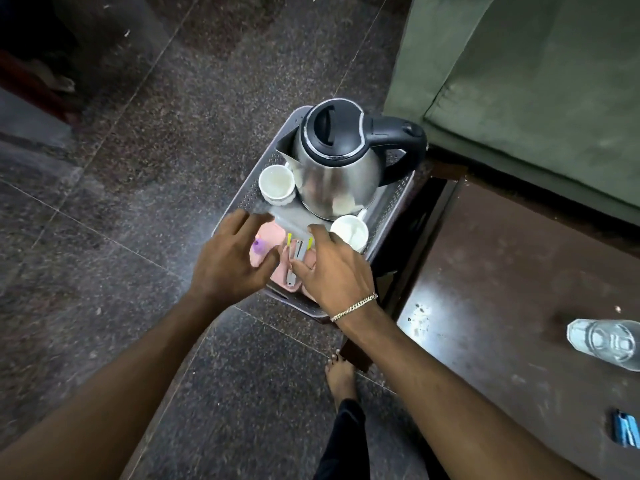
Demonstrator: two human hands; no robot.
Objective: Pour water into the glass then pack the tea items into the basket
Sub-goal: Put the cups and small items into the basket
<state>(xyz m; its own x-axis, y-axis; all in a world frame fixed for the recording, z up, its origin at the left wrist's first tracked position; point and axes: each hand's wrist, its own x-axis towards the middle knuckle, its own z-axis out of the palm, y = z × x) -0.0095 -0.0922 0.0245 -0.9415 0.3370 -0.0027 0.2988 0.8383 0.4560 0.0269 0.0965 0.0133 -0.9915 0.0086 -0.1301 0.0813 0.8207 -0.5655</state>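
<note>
A grey perforated basket (398, 206) stands on the floor beside a dark wooden table. Inside it are a steel kettle (332, 168) with a black lid and handle, a white cup (276, 184) at its left and another white cup (350, 232) in front. A pink cloth (273, 233) lies at the basket's near end with small grey sachets (300, 251) with yellow tabs on it. My left hand (232, 259) hovers spread over the cloth. My right hand (334, 268), fingers apart, rests on the sachets. A glass of water (604, 341) stands on the table.
The dark wooden table (502, 289) fills the right side, with a blue object (627, 433) at its near right edge. A green sofa (519, 81) stands behind it. My bare foot (341, 375) is on the speckled stone floor by the table leg.
</note>
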